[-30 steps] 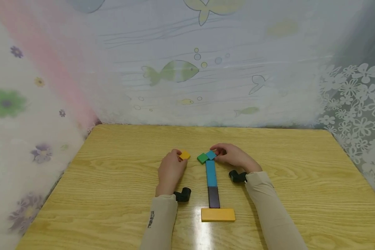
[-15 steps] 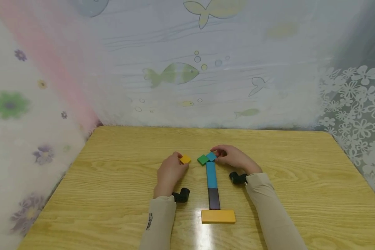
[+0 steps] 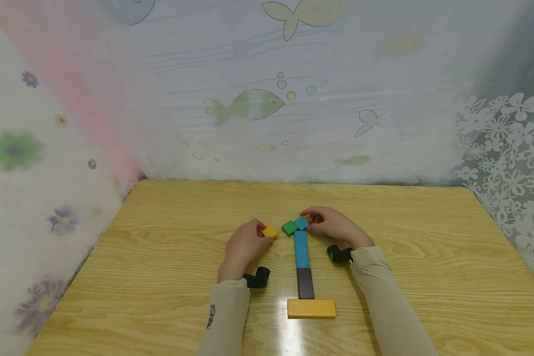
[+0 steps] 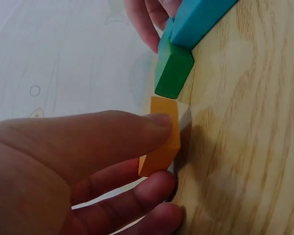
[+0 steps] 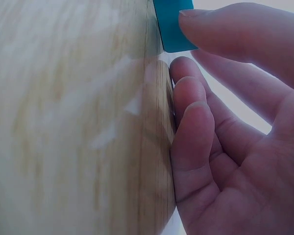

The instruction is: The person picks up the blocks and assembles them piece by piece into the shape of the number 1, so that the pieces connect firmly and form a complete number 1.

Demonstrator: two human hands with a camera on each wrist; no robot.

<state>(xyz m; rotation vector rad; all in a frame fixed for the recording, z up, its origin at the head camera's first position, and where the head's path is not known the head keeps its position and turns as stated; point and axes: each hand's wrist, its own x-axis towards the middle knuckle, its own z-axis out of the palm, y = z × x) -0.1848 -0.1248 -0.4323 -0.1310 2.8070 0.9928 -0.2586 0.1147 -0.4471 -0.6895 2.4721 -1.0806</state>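
My left hand (image 3: 245, 245) pinches a small yellow block (image 3: 270, 232) between thumb and fingers, just left of a green block (image 3: 289, 228). In the left wrist view the yellow block (image 4: 164, 142) sits close to the green block (image 4: 174, 71), a slight gap apart. My right hand (image 3: 333, 225) holds a small blue block (image 3: 301, 223) between thumb and index finger; its other fingers rest on the table in the right wrist view. That blue block touches the green one. Below them a long blue block (image 3: 301, 249) lies end to end with a dark purple block (image 3: 305, 283).
A long yellow-orange block (image 3: 311, 308) lies crosswise at the near end of the row. Everything lies on a wood-grain table (image 3: 160, 277). Behind it hangs a fish-print curtain (image 3: 249, 104), and each wrist wears a black camera mount (image 3: 257, 278).
My left hand has carried the yellow block slightly right and nearer me, closer to the green block. My right hand stays at the small blue block.
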